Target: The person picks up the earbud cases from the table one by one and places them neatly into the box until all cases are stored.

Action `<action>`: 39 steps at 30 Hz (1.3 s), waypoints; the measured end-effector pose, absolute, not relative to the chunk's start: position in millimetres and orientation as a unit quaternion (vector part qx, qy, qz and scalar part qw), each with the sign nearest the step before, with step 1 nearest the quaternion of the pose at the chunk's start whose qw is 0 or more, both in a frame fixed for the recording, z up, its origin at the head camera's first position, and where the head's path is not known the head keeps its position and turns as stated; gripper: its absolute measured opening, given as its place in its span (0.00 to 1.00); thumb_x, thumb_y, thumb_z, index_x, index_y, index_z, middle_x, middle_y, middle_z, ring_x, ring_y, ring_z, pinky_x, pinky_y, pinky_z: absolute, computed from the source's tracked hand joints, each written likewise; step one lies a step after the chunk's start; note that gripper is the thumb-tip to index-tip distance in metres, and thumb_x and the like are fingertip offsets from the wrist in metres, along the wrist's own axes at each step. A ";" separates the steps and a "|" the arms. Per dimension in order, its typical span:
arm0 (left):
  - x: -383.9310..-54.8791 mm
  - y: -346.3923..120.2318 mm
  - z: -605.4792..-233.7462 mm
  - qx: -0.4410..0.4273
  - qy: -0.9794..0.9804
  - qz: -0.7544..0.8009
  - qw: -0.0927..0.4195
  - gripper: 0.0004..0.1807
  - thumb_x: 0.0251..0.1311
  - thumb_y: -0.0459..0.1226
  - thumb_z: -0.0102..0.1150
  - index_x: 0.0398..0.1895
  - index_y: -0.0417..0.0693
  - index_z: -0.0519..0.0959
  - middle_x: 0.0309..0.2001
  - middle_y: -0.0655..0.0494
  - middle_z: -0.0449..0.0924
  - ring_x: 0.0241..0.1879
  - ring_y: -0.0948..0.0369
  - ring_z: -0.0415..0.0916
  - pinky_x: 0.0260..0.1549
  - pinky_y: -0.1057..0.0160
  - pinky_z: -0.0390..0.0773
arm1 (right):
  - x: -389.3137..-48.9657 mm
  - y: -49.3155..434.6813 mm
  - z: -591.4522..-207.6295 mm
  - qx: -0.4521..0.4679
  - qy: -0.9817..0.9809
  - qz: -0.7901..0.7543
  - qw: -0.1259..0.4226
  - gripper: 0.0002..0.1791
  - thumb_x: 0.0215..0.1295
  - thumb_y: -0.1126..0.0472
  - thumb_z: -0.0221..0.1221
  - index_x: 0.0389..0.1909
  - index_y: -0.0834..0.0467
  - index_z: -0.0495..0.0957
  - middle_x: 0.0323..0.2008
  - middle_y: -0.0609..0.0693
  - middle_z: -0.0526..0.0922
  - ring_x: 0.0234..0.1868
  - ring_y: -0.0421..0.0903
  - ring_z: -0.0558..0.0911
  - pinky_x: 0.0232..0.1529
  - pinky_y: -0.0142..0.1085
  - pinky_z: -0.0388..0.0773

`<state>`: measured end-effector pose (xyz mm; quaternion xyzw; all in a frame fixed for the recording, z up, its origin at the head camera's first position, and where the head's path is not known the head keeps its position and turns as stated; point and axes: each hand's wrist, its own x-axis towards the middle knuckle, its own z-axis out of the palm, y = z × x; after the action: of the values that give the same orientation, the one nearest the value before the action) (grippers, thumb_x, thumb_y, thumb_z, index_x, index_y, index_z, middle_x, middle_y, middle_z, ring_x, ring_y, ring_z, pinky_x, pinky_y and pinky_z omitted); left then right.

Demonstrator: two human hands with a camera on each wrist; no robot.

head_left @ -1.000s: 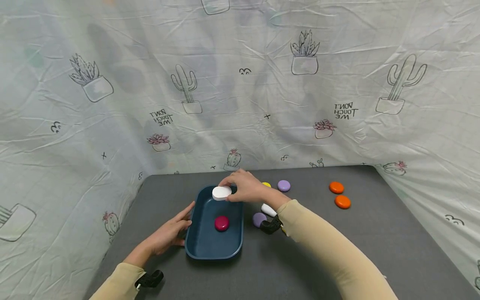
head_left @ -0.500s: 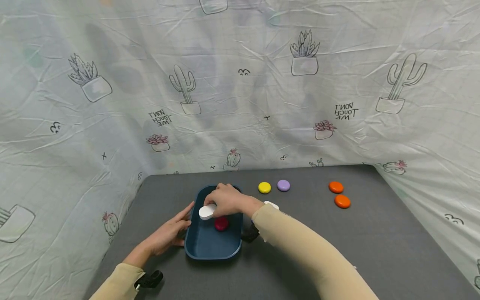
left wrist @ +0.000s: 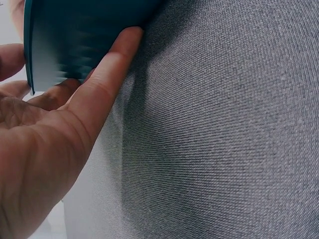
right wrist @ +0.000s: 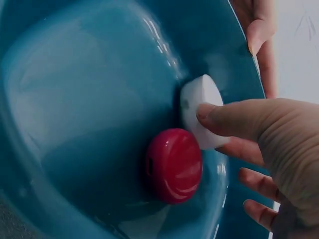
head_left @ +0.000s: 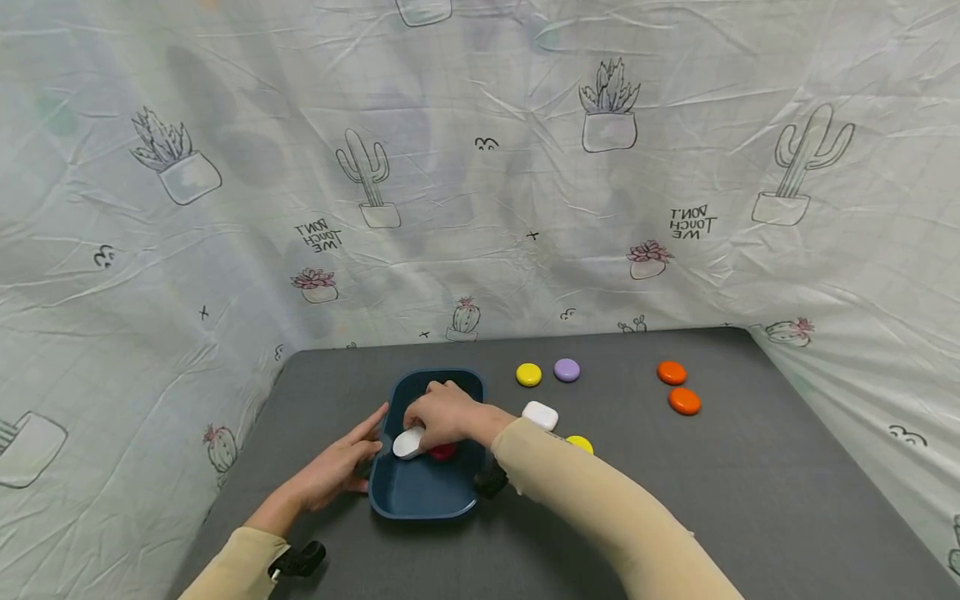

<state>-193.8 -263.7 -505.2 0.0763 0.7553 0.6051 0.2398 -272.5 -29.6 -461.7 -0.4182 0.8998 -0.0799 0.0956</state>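
Observation:
A deep blue rectangular tray (head_left: 426, 500) stands on the grey table. My left hand (head_left: 337, 473) lies along its left side, thumb and fingers extended against the outer wall; the left wrist view shows the thumb (left wrist: 107, 74) low on that wall. Inside the tray, my right hand (head_left: 444, 414) pinches a small white oval puck (right wrist: 192, 107) between thumb and fingers, tilted close to the left inner wall. Right beside it a glossy red round puck (right wrist: 174, 169) with a small dark slot in its side lies on the tray floor, partly covered by the hand in the head view.
Right of the tray lie a yellow disc (head_left: 528, 375), a purple disc (head_left: 567, 370) and a white rounded piece (head_left: 540, 415). Another yellow disc (head_left: 580, 444) shows past the right sleeve. Two orange discs (head_left: 678, 388) sit farther right. A printed sheet (head_left: 480, 183) hangs behind the table.
My right hand has carried the white puck from the tray's far end nearer and lower, beside the red puck. My left hand has stayed at the tray's side.

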 end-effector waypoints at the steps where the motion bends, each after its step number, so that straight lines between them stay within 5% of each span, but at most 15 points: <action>1: -193.9 -263.7 -505.5 0.078 0.755 0.605 0.239 0.36 0.82 0.44 0.41 0.84 0.73 0.39 0.79 0.37 0.40 0.72 0.36 0.52 0.48 0.45 0.80 | -272.4 -28.5 -461.0 -0.419 0.900 -0.080 0.095 0.23 0.61 0.45 0.72 0.57 0.41 0.84 0.45 0.34 0.83 0.47 0.40 0.69 0.49 0.38 0.65; 10: -194.9 -265.3 -508.1 0.075 0.749 0.613 0.241 0.36 0.82 0.42 0.42 0.84 0.72 0.39 0.80 0.37 0.39 0.73 0.35 0.51 0.47 0.43 0.80 | -272.0 -3.8 -446.6 -0.415 0.894 -0.145 0.086 0.27 0.63 0.47 0.71 0.64 0.43 0.81 0.55 0.43 0.83 0.57 0.45 0.69 0.60 0.48 0.64; 20: -191.8 -270.1 -509.8 0.071 0.766 0.594 0.233 0.36 0.81 0.43 0.43 0.84 0.73 0.41 0.81 0.38 0.38 0.74 0.33 0.50 0.46 0.42 0.80 | -263.7 38.0 -433.5 -0.392 0.897 -0.201 0.035 0.28 0.65 0.45 0.69 0.66 0.40 0.79 0.60 0.39 0.79 0.65 0.47 0.66 0.65 0.52 0.61; 39: -189.9 -270.4 -510.7 0.073 0.775 0.588 0.218 0.35 0.82 0.42 0.42 0.84 0.72 0.43 0.80 0.36 0.42 0.73 0.34 0.53 0.46 0.43 0.81 | -240.0 190.0 -414.9 -0.306 0.909 -0.280 -0.055 0.28 0.62 0.50 0.73 0.64 0.45 0.80 0.57 0.44 0.81 0.62 0.50 0.70 0.62 0.57 0.61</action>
<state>-189.9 -270.4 -510.7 0.0731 0.7755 0.5881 0.2179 -240.0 190.0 -414.9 -0.3055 0.9085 -0.2797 -0.0552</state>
